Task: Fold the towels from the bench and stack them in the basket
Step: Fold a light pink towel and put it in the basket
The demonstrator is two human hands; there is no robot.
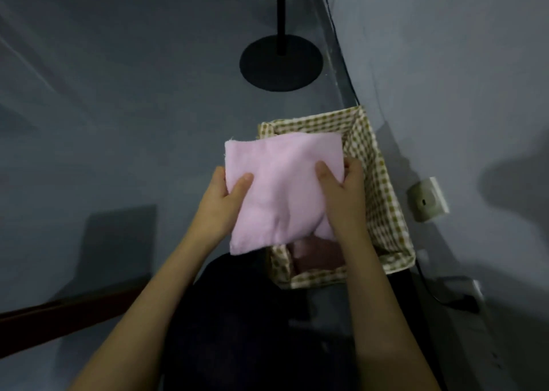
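While the left hand [221,203] and right hand [341,194] each pinch a near corner, the folded pink towel [279,191] hangs directly above the basket [383,188], overhanging its left rim.

Floor [118,108]: grey, smooth, dim light.
Stand base [281,62]: black round disc on the floor, beyond the basket.
Pole [281,10]: black, upright, rises from the middle of the disc.
Wall [445,64]: grey, on the right side.
Socket [427,199]: pale, on the wall, low.
Cable [335,34]: dark, thin, runs along the foot of the wall.
Wooden edge [59,319]: dark brown, bottom left.
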